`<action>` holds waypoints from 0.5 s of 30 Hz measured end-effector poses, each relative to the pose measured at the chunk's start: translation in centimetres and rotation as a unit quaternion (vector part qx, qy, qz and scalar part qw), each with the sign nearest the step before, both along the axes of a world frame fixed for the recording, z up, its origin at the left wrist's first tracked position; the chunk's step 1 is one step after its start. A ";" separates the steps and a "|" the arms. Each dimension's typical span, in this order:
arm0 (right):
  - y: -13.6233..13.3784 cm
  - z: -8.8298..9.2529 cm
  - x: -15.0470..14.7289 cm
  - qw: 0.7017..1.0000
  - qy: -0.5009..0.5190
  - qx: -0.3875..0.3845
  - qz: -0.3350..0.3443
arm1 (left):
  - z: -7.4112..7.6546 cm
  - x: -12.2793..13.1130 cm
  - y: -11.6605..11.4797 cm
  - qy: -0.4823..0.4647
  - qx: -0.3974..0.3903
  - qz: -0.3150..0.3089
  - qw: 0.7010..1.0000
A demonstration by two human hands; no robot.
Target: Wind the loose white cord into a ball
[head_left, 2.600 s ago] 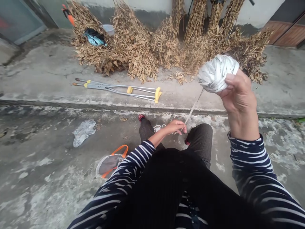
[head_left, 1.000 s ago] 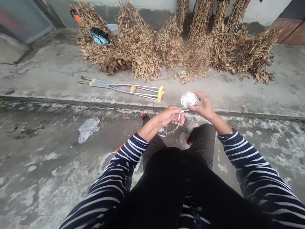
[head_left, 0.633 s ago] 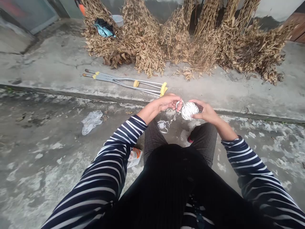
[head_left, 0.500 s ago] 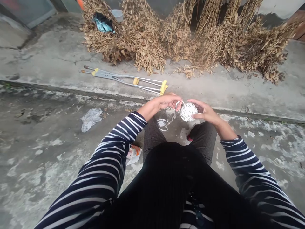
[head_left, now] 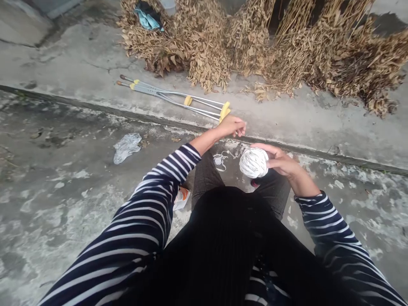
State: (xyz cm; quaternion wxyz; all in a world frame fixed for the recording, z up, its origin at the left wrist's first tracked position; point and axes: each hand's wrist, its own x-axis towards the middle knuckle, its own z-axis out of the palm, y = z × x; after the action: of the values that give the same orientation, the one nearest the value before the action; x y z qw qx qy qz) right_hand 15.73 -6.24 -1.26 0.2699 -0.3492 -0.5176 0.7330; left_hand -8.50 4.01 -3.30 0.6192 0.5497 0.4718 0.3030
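A ball of white cord [head_left: 254, 162], wound thick and round, sits in my right hand [head_left: 282, 161]. The thumb and fingers of that hand clasp its right side. Up and to the left of the ball, apart from it, is my left hand [head_left: 234, 126] with its fingers curled in. Whether a strand runs through those fingers is too small to make out. Below the left hand, a loose tangle of white cord [head_left: 219, 160] lies on the ground between my legs.
Grey crutches with yellow pads [head_left: 178, 98] lie on the raised concrete ledge [head_left: 79, 80]. Dried plants [head_left: 210, 46] are heaped behind, with a blue and black cloth [head_left: 148, 19] on them. A clear plastic bag [head_left: 126, 148] and an orange and white packet [head_left: 181, 199] are on the lower ground.
My left hand has moved up and away from the ball, where it had been holding a strand close by. My right hand has turned the ball and lowered it slightly.
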 end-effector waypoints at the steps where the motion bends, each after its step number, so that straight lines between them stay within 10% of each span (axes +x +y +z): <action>1: 0.0 -0.2 0.0 1.000 -0.003 -0.008 -0.023 | 0.1 -0.3 -0.9 -0.035 0.016 0.014 0.999; 8: 0.2 -1.3 0.7 0.994 0.025 -0.041 -0.094 | 0.1 -1.2 -8.0 -0.176 0.008 -0.063 0.982; 15: -0.6 -1.7 0.6 0.992 0.035 -0.088 -0.078 | -0.2 -1.0 -7.6 -0.085 0.040 -0.079 0.992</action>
State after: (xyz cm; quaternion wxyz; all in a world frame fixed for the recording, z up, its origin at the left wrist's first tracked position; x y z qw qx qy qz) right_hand 16.38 -6.80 -3.00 0.3127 -0.3847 -0.4125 0.7643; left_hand -9.50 -3.59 -3.45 0.6564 0.5818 0.3601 0.3178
